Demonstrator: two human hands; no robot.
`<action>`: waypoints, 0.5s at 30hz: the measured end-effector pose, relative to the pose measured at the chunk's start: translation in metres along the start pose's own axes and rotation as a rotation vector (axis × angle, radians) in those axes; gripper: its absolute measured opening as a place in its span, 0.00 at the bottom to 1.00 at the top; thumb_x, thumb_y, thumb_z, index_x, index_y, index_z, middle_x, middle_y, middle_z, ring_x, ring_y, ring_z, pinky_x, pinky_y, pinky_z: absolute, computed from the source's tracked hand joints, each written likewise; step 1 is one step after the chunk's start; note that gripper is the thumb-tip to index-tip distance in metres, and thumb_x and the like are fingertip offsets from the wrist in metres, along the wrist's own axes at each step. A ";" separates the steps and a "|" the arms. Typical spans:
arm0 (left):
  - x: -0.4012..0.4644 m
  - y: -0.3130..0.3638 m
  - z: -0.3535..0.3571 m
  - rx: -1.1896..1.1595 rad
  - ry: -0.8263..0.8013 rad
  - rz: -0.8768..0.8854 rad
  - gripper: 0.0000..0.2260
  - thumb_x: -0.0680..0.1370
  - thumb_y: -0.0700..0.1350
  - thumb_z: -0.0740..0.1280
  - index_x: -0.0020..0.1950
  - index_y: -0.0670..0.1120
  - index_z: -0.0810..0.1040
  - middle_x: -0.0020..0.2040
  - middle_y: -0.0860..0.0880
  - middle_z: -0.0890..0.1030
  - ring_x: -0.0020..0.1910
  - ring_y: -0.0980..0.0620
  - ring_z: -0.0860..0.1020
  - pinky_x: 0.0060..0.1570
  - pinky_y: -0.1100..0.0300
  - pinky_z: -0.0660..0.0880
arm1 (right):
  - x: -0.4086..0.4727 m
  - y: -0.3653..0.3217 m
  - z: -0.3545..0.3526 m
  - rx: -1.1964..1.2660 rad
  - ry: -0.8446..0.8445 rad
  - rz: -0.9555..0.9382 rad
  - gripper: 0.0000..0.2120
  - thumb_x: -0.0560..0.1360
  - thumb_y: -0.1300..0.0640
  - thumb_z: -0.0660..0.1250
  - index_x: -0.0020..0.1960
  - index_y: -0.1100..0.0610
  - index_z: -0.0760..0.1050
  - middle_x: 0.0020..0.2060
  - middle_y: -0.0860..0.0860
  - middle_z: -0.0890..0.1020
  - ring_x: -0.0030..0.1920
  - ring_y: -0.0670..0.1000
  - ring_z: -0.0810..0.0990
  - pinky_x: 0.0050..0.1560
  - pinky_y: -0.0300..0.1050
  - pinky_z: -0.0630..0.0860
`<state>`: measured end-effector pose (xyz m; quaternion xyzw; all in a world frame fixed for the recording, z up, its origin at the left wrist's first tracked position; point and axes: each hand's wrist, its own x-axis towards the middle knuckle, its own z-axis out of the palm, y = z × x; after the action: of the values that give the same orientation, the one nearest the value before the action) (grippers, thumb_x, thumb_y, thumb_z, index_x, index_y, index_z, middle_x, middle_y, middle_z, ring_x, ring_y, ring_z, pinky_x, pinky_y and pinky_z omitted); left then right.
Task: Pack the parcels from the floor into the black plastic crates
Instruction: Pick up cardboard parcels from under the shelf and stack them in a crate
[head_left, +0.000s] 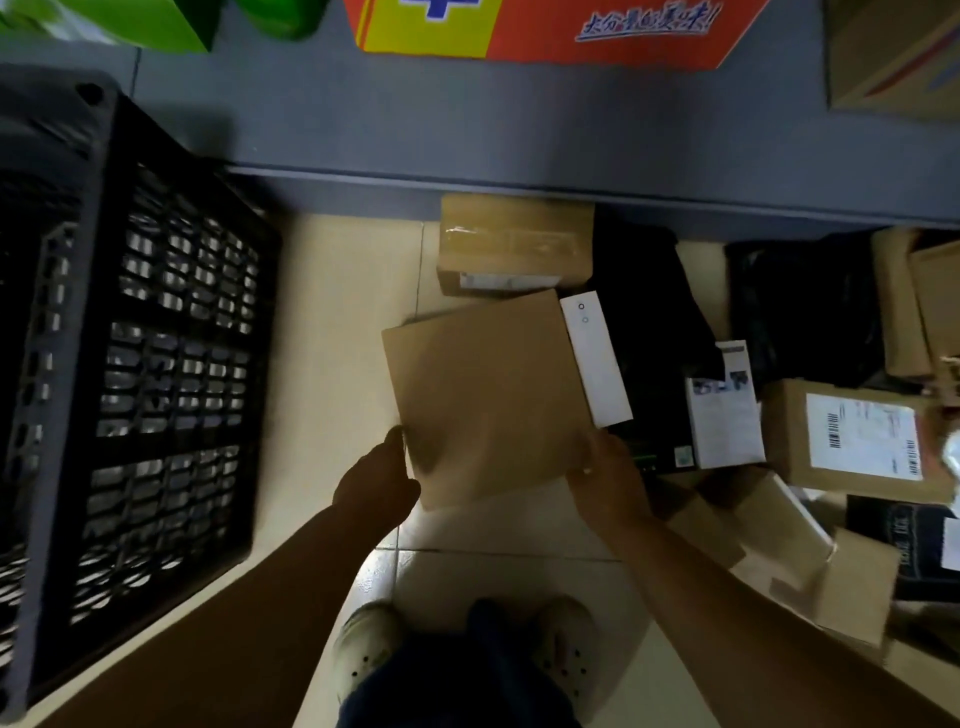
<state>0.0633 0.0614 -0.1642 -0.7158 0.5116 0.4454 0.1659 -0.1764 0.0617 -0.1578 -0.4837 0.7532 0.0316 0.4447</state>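
Surroundings: a black plastic crate (130, 364) with lattice walls stands on the tiled floor (332, 322) at the left, well apart from the parcels; a grey shelf (467, 130) spans the top of the view and carries an orange-and-yellow carton (545, 31), green packaging (130, 21) and a brown carton (893, 57).
Parcel heap: to the right lie a taped cardboard box (514, 244), black bags (649, 291), a white-labelled packet (724, 410), a labelled box with barcodes (852, 436) and several small brown boxes (779, 540).
Obstructions: the floor between the held parcel and the crate shows only tiles; the heap crowds the parcel's right edge.
Held parcel: a flat brown cardboard parcel (488, 400) sits in the middle of the view, in front of the taped cardboard box, with a narrow white label strip (595, 358) along its right side.
Left hand (379, 478): grips the parcel's lower left corner, fingers curled round the edge.
Right hand (608, 478): grips the lower right corner, thumb on the upper face, beside the foot of the white label strip.
Position relative to hands: the parcel extends away from both hands, toward the shelf; only its near edge lies between them.
Orientation: the broad face is turned up toward the camera; the outline is nearly square, rotated slightly anticlockwise, the marginally longer axis running from the hands toward the shelf.
Foreground: two light shoes (363, 644) and dark trouser legs (467, 686) appear below.
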 end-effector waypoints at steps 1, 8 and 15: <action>0.003 0.000 0.004 -0.028 -0.010 0.000 0.33 0.77 0.42 0.64 0.76 0.44 0.50 0.62 0.43 0.74 0.59 0.44 0.75 0.54 0.55 0.70 | 0.002 0.001 0.004 0.016 -0.001 0.004 0.22 0.79 0.63 0.60 0.73 0.58 0.62 0.70 0.56 0.67 0.68 0.57 0.68 0.69 0.48 0.65; 0.011 -0.005 0.005 -0.239 0.017 -0.057 0.27 0.73 0.40 0.66 0.70 0.42 0.60 0.58 0.43 0.76 0.53 0.42 0.77 0.53 0.51 0.74 | 0.007 0.000 0.011 0.133 0.059 0.090 0.15 0.77 0.57 0.62 0.64 0.57 0.71 0.59 0.56 0.77 0.59 0.57 0.76 0.62 0.57 0.72; -0.021 -0.003 -0.045 -0.251 0.123 -0.123 0.15 0.68 0.43 0.70 0.51 0.40 0.71 0.48 0.43 0.72 0.48 0.41 0.77 0.45 0.50 0.77 | -0.023 -0.031 -0.017 0.094 -0.048 0.084 0.18 0.77 0.59 0.63 0.66 0.61 0.70 0.63 0.61 0.70 0.61 0.60 0.72 0.63 0.53 0.70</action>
<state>0.0853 0.0440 -0.1236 -0.7869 0.4162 0.4502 0.0705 -0.1609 0.0534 -0.1199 -0.4296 0.7624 0.0266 0.4832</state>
